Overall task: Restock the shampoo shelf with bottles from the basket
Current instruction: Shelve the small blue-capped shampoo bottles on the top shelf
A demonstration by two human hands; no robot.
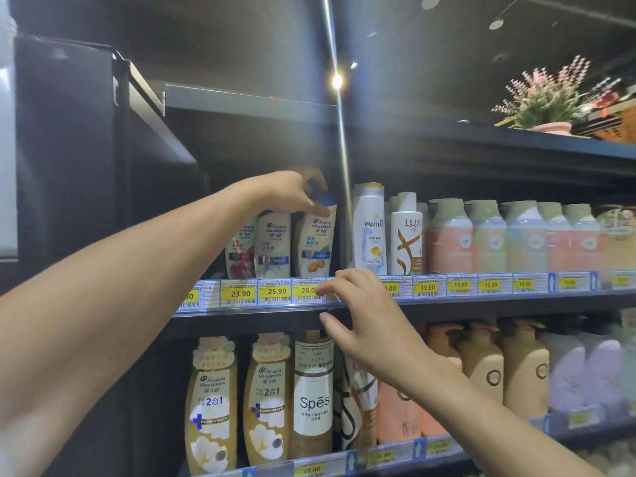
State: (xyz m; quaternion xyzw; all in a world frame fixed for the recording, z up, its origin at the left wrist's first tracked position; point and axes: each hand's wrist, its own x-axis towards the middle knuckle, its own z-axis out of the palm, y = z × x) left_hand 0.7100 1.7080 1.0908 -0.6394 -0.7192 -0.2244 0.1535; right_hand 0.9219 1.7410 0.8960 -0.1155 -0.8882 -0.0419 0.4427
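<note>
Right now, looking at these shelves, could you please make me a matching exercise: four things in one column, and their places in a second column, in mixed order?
Things
1. Pantene bottle
2. Spes bottle
3. flower pot
4. left hand

Places
A. top shelf, at the right
B. lower shelf
C. gripping the top of a Head & Shoulders bottle
D. middle shelf, just left of the Lux bottle

Pairs: 1-D, 2-B, 3-A, 4-C

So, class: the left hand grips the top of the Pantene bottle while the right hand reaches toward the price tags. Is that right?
Not quite. The head view shows the left hand gripping the top of a Head & Shoulders bottle; the Pantene bottle stands untouched. The right hand does reach toward the price tags.
</note>
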